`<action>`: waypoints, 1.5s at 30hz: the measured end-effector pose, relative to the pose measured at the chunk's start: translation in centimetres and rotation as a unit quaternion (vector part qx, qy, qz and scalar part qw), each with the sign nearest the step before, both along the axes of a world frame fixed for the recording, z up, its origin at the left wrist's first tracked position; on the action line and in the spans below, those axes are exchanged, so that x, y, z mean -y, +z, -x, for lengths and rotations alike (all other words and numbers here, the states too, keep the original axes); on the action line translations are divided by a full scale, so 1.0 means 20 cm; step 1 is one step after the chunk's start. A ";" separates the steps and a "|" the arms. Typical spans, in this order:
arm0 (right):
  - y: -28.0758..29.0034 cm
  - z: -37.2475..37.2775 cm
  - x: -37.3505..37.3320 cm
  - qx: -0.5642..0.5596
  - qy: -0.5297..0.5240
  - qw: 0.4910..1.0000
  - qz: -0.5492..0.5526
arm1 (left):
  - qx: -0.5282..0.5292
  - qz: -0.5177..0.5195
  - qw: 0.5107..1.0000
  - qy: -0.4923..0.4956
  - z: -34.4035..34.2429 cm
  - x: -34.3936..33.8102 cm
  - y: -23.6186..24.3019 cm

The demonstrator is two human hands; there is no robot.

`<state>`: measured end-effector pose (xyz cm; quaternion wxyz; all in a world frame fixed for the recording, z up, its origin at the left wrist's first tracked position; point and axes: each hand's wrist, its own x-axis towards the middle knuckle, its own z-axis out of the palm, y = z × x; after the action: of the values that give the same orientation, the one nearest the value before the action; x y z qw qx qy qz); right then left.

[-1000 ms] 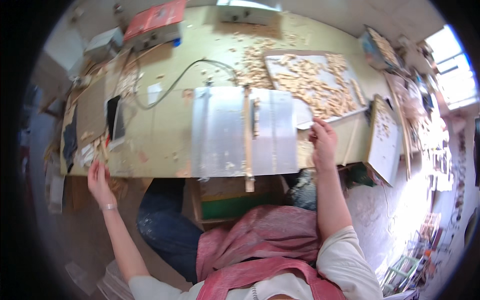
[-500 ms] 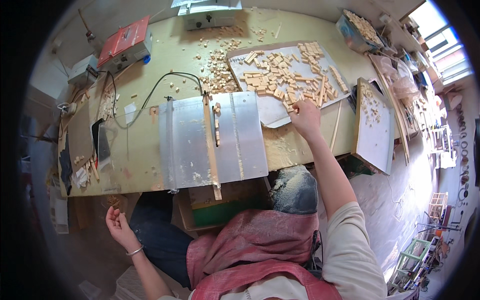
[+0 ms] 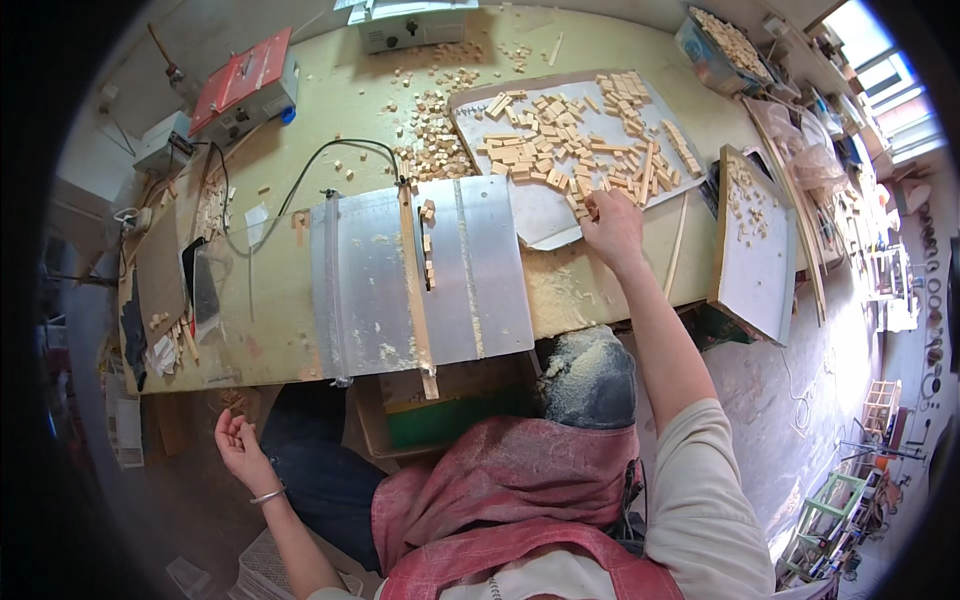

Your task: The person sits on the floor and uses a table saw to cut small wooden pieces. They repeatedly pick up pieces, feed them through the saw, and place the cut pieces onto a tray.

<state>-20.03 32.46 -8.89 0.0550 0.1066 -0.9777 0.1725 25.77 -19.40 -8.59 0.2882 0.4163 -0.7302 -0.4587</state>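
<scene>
Two hands work far apart. Going left to right, the left hand [image 3: 238,438] hangs below the counter [image 3: 290,330] edge, palm up and loosely cupped around what look like a few small wooden bits, though that is hard to tell. The metal saw table [image 3: 370,270] sits mid-counter with a wooden strip [image 3: 415,290] across it. Further right, the right hand [image 3: 612,222] rests fingers-down on the wooden blocks [image 3: 560,150] scattered over a pale sheet [image 3: 540,215], pinching at one. These blocks look light, stiff and dusty, probably easy to scatter; a fingertip pinch on the long sides likely suits them best.
</scene>
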 end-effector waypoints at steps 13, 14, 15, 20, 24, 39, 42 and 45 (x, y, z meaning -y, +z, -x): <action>-0.07 0.01 0.08 0.005 -0.007 0.983 0.185 | 0.017 0.006 1.000 0.002 0.02 -0.02 0.02; -0.08 0.05 0.05 -0.004 -0.016 0.981 0.193 | 0.019 0.004 1.000 0.003 0.02 -0.03 0.02; -0.09 0.09 0.03 -0.013 -0.023 0.979 0.202 | 0.018 0.005 1.000 0.005 0.02 -0.02 0.02; 0.00 0.11 0.01 -0.037 0.028 0.998 0.035 | 0.020 0.011 1.000 -0.001 0.00 -0.01 0.01; 0.06 0.11 0.05 -0.052 0.062 0.994 -0.077 | 0.018 0.012 1.000 -0.005 0.00 -0.01 0.00; 0.00 0.28 0.08 0.092 -0.093 0.987 0.090 | 0.034 0.004 0.999 -0.007 0.02 -0.02 0.02; 0.02 0.26 0.11 0.088 -0.097 0.990 0.056 | 0.038 0.006 0.999 -0.008 0.02 -0.03 0.03; -0.01 0.25 0.10 0.026 -0.080 0.996 0.002 | 0.045 0.007 0.999 -0.006 0.03 -0.05 0.04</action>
<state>-25.06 30.37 -9.18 0.0430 0.0229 -0.9838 0.1723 25.08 -18.41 -7.70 0.2556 0.4297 -0.7483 -0.4361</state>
